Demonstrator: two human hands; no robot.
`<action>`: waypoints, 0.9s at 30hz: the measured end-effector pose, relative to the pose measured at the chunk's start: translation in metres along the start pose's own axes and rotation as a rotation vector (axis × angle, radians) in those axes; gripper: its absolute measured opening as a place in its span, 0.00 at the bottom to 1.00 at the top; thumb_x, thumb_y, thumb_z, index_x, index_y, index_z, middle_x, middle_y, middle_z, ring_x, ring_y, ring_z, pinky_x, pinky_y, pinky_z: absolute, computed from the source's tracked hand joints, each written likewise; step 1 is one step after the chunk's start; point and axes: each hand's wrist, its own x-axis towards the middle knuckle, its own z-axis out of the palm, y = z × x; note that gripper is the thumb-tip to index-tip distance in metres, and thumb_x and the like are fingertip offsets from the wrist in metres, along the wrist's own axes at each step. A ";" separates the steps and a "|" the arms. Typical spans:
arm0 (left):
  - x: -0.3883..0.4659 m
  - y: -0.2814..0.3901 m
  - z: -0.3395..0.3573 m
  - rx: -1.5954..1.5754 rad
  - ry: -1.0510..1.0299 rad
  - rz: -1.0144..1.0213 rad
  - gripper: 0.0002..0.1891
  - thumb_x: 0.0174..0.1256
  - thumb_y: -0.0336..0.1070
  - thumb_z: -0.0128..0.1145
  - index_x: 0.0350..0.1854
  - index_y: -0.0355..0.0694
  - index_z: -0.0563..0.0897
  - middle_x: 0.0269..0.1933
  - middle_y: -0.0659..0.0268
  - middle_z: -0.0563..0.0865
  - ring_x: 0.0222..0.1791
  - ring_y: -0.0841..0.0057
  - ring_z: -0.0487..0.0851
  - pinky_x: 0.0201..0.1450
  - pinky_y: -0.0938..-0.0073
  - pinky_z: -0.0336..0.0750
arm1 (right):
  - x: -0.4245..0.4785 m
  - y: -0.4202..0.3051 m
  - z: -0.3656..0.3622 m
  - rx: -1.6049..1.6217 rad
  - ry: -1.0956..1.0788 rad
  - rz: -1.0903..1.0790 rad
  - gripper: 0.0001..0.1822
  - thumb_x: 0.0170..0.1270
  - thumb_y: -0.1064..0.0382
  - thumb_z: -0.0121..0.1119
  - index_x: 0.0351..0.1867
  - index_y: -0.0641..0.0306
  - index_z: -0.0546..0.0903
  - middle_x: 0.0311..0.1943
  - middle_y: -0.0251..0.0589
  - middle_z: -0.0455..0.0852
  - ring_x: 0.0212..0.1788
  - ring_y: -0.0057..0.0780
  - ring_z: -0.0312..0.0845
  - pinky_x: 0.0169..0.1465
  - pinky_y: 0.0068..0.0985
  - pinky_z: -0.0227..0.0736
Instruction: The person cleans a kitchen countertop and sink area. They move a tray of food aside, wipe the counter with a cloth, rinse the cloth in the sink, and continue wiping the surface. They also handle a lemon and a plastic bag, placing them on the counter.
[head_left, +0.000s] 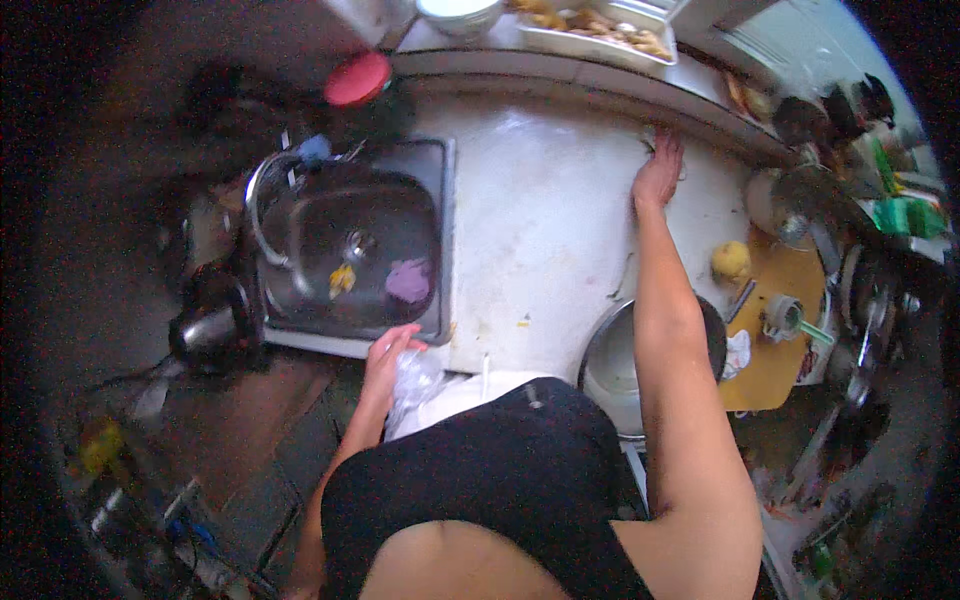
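My right hand (657, 171) lies stretched out, palm side down, on the far right part of the white countertop (525, 225), near the wall ledge. Green scraps show beside its fingers. My left hand (391, 356) is at the near edge of the steel sink (367, 225), against a crumpled clear plastic bag (416, 379); it appears to hold the bag. In the sink basin lie a purple cloth or sponge (409, 280) and a small yellow piece (343, 280). Under my right forearm stands a large metal pot (611, 360).
On the right, a wooden cutting board (761, 382) bears a jar (784, 315) with a green-handled utensil; a yellow round fruit or vegetable (730, 260) sits beside it. A curved faucet (255, 202) rises left. A white tray of food (600, 37) stands on the back ledge, near a pink lid (358, 79).
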 end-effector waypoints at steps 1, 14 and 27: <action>0.000 0.002 0.002 -0.059 -0.014 -0.047 0.16 0.77 0.42 0.52 0.56 0.37 0.82 0.39 0.63 0.88 0.42 0.79 0.84 0.49 0.77 0.75 | -0.014 -0.015 -0.006 0.052 0.005 -0.030 0.24 0.70 0.69 0.48 0.67 0.55 0.74 0.72 0.47 0.68 0.75 0.48 0.58 0.76 0.40 0.54; -0.023 -0.024 -0.066 -0.269 -0.052 -0.018 0.16 0.76 0.43 0.53 0.55 0.35 0.81 0.37 0.62 0.88 0.37 0.79 0.84 0.42 0.78 0.78 | -0.221 -0.246 0.010 0.830 -0.289 -0.282 0.29 0.65 0.78 0.44 0.68 0.56 0.74 0.70 0.48 0.73 0.76 0.51 0.59 0.78 0.38 0.51; -0.034 -0.068 -0.145 -0.307 -0.092 -0.070 0.17 0.76 0.43 0.54 0.54 0.34 0.81 0.37 0.61 0.88 0.38 0.78 0.85 0.45 0.77 0.77 | -0.226 -0.281 -0.034 1.281 -0.249 0.436 0.27 0.68 0.75 0.45 0.68 0.61 0.76 0.53 0.36 0.83 0.48 0.24 0.77 0.56 0.22 0.71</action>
